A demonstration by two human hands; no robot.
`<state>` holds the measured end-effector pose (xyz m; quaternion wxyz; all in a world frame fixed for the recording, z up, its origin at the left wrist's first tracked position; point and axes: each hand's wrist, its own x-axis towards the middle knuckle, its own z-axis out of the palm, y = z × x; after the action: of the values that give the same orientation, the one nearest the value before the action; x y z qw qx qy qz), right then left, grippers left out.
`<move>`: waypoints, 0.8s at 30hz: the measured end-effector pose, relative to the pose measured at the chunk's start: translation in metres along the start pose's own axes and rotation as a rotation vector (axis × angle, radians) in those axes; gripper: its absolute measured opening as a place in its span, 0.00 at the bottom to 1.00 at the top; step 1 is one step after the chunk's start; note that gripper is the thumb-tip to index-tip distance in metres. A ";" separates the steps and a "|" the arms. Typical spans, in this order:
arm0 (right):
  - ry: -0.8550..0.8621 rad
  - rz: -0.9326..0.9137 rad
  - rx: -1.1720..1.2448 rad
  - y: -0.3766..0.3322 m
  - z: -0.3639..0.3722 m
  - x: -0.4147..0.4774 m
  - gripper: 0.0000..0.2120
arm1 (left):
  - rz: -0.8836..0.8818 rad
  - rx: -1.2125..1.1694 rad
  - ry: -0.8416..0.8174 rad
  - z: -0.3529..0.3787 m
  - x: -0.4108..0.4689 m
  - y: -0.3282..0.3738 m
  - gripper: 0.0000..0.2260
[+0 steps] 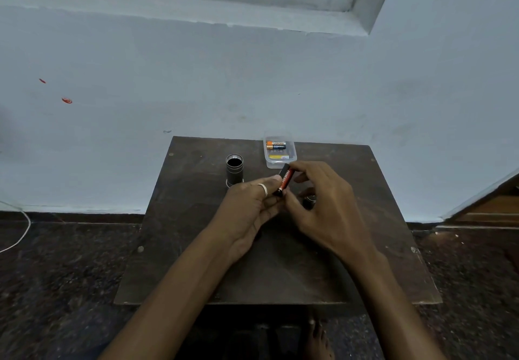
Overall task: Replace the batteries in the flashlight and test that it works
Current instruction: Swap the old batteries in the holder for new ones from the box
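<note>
Over the dark tabletop (196,261), our left hand (252,205) and right hand (325,208) come together, each pinching one end of a tilted red-and-black battery (285,179). The open flashlight body (234,170) stands upright to their left, near a clear box (280,163) holding other batteries.

Left hand (247,211) and right hand (328,205): both bare, forearms uncovered from wrist back to the frame edge. Thin silver ring (263,189), plain band, on a left-hand finger on the hand's upper side; can't tell which finger. Bare foot (317,340) with toes visible, well below both hands.
</note>
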<state>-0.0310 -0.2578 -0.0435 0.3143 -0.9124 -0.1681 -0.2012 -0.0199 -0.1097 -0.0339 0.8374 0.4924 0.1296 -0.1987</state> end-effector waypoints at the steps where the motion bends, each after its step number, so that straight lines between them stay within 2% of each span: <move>1: -0.004 0.001 -0.006 0.000 -0.001 0.000 0.22 | 0.003 0.010 0.008 -0.001 0.000 0.000 0.07; 8: -0.009 0.005 -0.061 -0.003 0.001 -0.004 0.25 | -0.007 0.045 0.036 -0.008 0.005 -0.002 0.09; 13: 0.017 0.028 -0.095 -0.007 0.002 -0.004 0.26 | 0.007 0.079 0.038 -0.008 0.004 -0.004 0.07; 24: -0.041 0.012 -0.172 -0.012 0.000 -0.003 0.28 | 0.000 0.113 0.075 -0.009 0.005 -0.006 0.10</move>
<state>-0.0388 -0.2491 -0.0389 0.2324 -0.9410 -0.1511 -0.1943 -0.0181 -0.1051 -0.0452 0.8028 0.5459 0.1496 -0.1872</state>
